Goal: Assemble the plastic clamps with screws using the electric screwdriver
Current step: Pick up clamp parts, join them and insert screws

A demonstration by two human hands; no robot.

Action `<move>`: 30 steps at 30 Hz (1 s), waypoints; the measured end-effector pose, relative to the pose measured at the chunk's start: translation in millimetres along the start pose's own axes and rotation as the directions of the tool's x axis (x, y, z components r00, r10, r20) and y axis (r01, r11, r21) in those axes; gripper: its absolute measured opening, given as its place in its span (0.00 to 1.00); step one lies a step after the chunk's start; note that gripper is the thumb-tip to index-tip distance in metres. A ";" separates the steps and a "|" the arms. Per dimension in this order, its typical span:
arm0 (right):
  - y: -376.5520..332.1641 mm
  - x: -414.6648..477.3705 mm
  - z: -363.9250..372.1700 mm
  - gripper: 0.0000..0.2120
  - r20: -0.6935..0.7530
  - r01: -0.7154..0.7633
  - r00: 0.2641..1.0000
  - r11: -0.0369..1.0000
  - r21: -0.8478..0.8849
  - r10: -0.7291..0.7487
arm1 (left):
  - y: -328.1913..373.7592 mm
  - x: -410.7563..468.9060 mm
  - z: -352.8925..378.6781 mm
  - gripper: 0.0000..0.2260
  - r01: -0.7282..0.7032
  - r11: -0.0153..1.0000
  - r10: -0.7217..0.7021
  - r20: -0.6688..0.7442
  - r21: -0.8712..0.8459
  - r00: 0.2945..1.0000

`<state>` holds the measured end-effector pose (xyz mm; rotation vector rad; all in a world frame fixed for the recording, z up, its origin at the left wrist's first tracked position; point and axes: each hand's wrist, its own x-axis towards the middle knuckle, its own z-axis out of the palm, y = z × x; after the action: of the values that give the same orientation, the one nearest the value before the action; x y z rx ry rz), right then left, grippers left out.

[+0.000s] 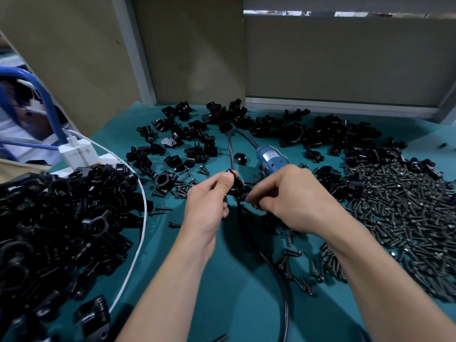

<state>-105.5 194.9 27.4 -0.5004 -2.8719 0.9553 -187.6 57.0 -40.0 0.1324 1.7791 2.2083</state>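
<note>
Mid-table, the left hand (209,201) pinches a black plastic clamp (236,185), thumb on top. The right hand (291,193) curls its fingers on the clamp's right side, probably seating a screw. The next move likely calls for the blue electric screwdriver (271,156), lying just beyond.
</note>
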 end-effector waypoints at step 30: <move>6.3 6.0 -5.4 0.08 -0.224 0.118 0.974 0.760 0.639 0.037 | -2.8 0.7 1.7 0.09 -0.077 0.997 0.075 0.167 0.007 0.983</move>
<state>-108.5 204.7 27.7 -0.4285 -2.1302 1.6588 -187.3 59.3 -42.5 0.3830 1.7243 2.1661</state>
